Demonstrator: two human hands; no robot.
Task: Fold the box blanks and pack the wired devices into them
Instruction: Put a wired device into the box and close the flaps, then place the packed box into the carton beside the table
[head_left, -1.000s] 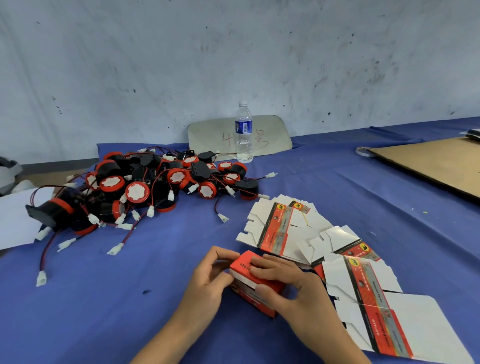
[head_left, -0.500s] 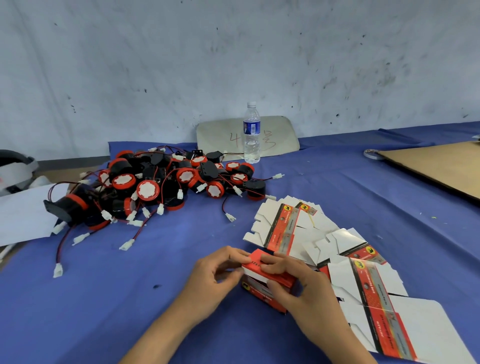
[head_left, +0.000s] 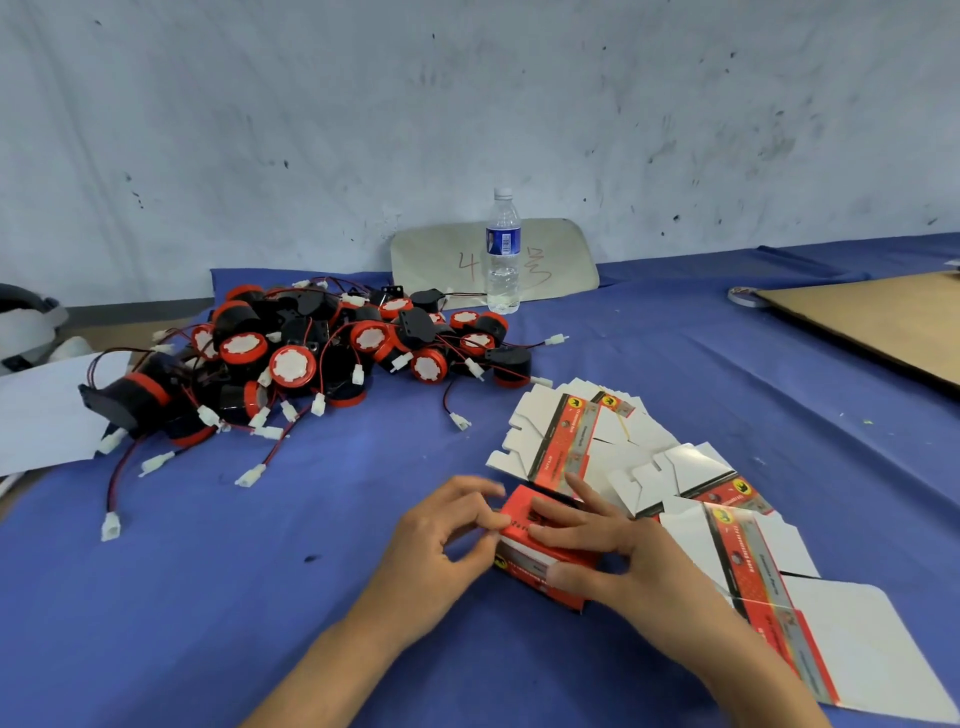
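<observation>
Both hands on the small red-and-white folded cardboard box (head_left: 540, 545) on the blue tablecloth (head_left: 260, 571): left hand (head_left: 441, 540) pinching its end flap, right hand (head_left: 613, 551) gripping the top. Contents hidden, maybe empty.

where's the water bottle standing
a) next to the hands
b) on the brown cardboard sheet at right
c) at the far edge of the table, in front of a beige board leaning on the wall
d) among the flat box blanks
c: the bottle stands upright at the back of the blue table, just in front of the beige board by the wall.
</observation>
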